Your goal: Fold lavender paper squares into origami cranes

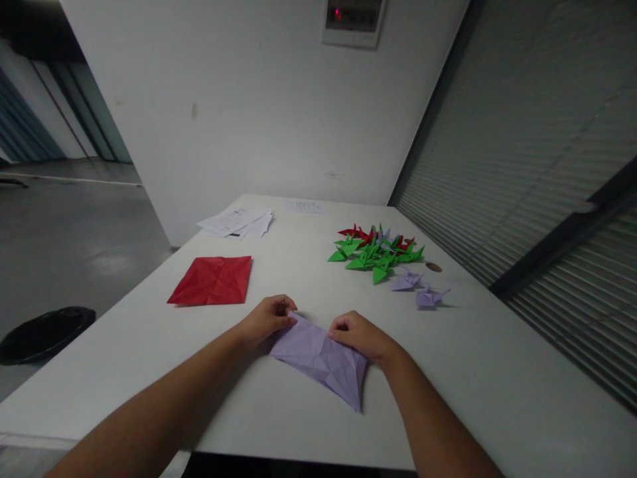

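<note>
A creased sheet of light purple origami paper (318,358) lies at an angle on the white table, near its front edge. My left hand (271,318) pinches its upper left corner between thumb and fingers. Along the top edge, my right hand (358,334) is closed on the paper, with the fingertips curled over it. Fold lines cross the sheet, and its lower right corner points toward me. Both hands cover parts of the upper edge.
Creased red paper (212,281) lies to the left. Green paper cranes (371,255) are heaped with red and purple ones at right; two purple cranes (428,297) stand nearer. Printed sheets (236,222) rest at the back left. A black bin (47,335) is beside the table (149,358).
</note>
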A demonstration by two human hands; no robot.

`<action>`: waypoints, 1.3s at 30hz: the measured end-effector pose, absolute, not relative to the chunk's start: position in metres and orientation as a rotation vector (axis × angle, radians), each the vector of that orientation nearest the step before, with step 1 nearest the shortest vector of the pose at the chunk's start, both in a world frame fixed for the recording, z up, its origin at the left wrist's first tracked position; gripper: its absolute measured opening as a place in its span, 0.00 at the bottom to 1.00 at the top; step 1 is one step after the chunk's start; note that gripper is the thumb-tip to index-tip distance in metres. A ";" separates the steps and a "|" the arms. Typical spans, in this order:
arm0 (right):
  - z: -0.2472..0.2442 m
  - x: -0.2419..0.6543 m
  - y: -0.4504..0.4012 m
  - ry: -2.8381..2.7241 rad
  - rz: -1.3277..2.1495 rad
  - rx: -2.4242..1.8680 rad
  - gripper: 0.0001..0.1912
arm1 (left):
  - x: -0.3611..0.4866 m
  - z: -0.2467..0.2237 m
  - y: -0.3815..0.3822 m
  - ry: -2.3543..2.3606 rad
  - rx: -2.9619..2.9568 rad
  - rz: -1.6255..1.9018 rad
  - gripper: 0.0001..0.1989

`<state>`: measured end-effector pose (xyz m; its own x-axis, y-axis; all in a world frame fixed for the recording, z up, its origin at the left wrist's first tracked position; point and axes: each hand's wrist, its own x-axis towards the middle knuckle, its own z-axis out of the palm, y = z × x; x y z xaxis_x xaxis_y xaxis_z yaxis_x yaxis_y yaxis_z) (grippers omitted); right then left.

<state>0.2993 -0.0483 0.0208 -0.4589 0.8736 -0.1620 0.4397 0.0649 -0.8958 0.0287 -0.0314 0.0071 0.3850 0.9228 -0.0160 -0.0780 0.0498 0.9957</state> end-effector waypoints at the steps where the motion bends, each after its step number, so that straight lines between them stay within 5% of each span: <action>1: 0.021 0.300 -0.048 -1.933 1.358 -1.308 0.12 | 0.029 0.008 -0.031 0.877 1.278 0.936 0.18; 39: 0.017 0.308 -0.042 -1.307 1.339 -1.325 0.15 | 0.020 0.002 -0.023 1.074 1.035 1.242 0.15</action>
